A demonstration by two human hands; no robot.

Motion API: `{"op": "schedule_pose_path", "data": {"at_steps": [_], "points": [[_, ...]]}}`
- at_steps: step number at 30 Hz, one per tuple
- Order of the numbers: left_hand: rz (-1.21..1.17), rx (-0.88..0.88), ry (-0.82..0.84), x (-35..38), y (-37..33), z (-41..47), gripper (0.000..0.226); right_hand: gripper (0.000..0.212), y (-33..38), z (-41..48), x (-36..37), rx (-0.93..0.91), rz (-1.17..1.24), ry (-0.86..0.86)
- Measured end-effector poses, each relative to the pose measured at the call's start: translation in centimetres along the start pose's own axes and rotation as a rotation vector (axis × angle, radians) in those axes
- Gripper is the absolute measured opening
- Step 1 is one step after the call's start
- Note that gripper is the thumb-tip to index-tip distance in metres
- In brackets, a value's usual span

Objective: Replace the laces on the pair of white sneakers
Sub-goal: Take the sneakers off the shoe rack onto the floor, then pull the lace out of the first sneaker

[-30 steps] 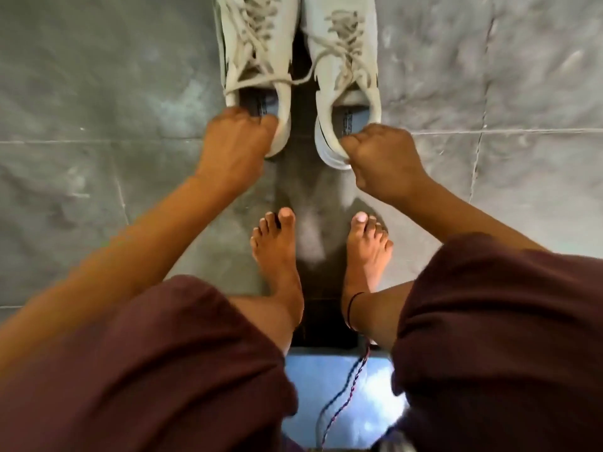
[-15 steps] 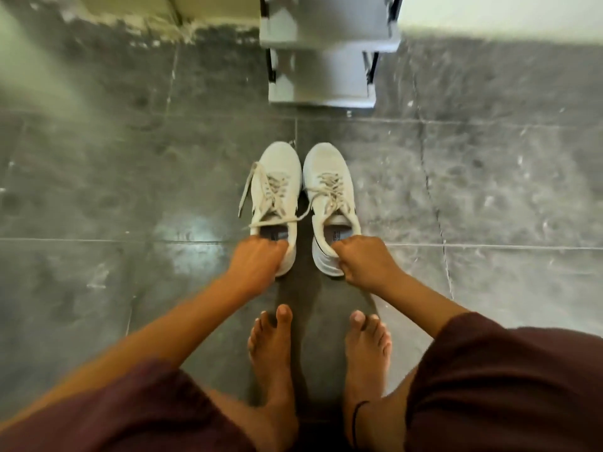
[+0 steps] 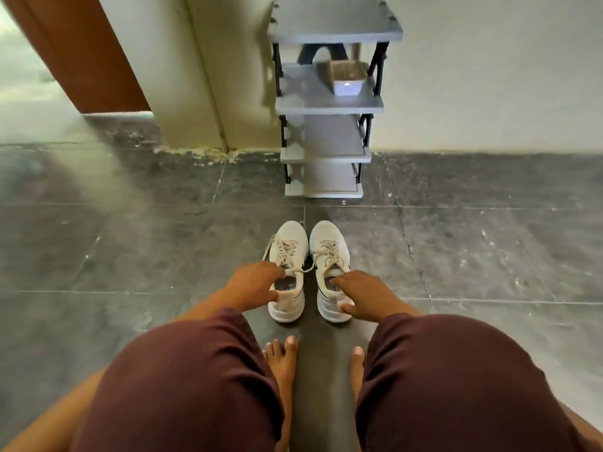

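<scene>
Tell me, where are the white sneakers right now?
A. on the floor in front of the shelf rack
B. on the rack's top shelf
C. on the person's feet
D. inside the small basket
A: the sneakers stand side by side on the dark floor before the rack, the left hand and right hand each gripping a heel.

Dark grey stone-tile floor (image 3: 130, 243), pale wall (image 3: 489, 76), brown door (image 3: 88, 57), grey 4-tier shelf rack (image 3: 329, 102) holding a small basket (image 3: 347, 78).
</scene>
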State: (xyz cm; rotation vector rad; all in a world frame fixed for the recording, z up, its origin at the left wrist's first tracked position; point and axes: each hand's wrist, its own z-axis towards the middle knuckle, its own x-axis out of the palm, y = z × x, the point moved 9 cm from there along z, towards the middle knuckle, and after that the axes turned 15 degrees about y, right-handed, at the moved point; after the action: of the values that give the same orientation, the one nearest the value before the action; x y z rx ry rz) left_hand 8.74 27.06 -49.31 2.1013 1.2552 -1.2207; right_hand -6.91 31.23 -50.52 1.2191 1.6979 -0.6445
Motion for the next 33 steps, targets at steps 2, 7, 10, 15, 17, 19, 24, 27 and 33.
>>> {"op": "schedule_pose_path", "data": {"at_steps": [2, 7, 10, 15, 17, 19, 24, 27, 33], "points": [[-0.021, 0.01, 0.002, 0.1, -0.4, 0.4, 0.049, 0.047, -0.2, 0.4, -0.1, -0.013, -0.011, -0.019], [-0.075, 0.022, 0.123, 3.4, -0.1, 3.9, 0.053, 0.046, -1.1, 3.4, 3.1, -0.078, -0.049, 0.083], [-0.025, 0.023, 0.171, 5.8, -0.4, 5.8, 0.054, 0.042, -1.3, 4.9, 4.6, -0.071, -0.054, 0.081], [0.072, -0.059, 0.14, 6.7, -0.3, 7.4, 0.044, 0.03, -1.8, 5.9, 5.3, 0.009, 0.031, 0.053], [0.083, -0.056, 0.114, 6.2, -0.4, 7.5, 0.041, 0.03, -1.6, 6.6, 4.9, -0.001, 0.059, 0.029], [0.097, -0.042, 0.106, 5.7, -0.6, 7.6, 0.038, 0.031, -1.7, 7.0, 4.5, -0.005, 0.067, 0.019], [0.063, 0.025, 0.177, 5.1, -0.6, 6.9, 0.042, 0.036, -1.8, 7.2, 3.7, -0.041, 0.038, 0.077], [-0.033, 0.044, 0.094, 2.2, 1.0, 6.6, 0.044, 0.041, -2.1, 7.2, 0.5, -0.067, 0.139, -0.055], [-0.342, -0.095, -0.15, -2.0, 6.0, 7.5, 0.023, 0.045, -0.4, 10.5, -2.8, -0.093, 0.259, -0.068]]}}
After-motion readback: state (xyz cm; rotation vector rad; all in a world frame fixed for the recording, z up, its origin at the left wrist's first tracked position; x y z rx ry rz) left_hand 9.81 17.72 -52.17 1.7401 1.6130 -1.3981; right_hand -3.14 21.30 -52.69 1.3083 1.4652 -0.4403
